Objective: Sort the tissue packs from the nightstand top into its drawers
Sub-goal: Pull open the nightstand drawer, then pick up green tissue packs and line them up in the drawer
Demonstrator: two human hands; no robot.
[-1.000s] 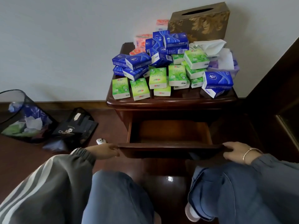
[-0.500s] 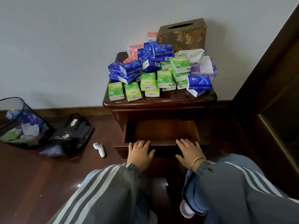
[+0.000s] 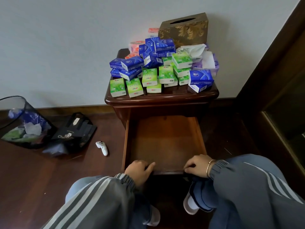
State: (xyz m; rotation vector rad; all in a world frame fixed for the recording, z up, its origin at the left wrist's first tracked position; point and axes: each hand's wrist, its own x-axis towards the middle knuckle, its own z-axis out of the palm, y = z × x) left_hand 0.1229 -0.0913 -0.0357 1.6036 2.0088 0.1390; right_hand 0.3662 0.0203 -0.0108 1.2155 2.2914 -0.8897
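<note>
The dark wooden nightstand (image 3: 162, 100) stands against the wall. Several green tissue packs (image 3: 149, 77), blue tissue packs (image 3: 132, 64) and a few orange-pink packs (image 3: 136, 46) are heaped on its top. Its top drawer (image 3: 165, 142) is pulled far out and shows a bare wooden bottom. My left hand (image 3: 139, 169) grips the drawer's front edge at the left, fingers curled over it. My right hand (image 3: 196, 166), a bangle on the wrist, grips the same edge at the right.
A gold patterned tissue box (image 3: 184, 28) and loose white tissues (image 3: 196, 50) sit at the back of the nightstand top. On the floor to the left are a mesh waste bin (image 3: 21, 123), a black bag (image 3: 72, 133) and a white controller (image 3: 102, 147). Dark furniture (image 3: 280, 96) stands at the right.
The drawer has come much farther out toward me. Both hands moved from its sides to its front edge and now curl over it.
</note>
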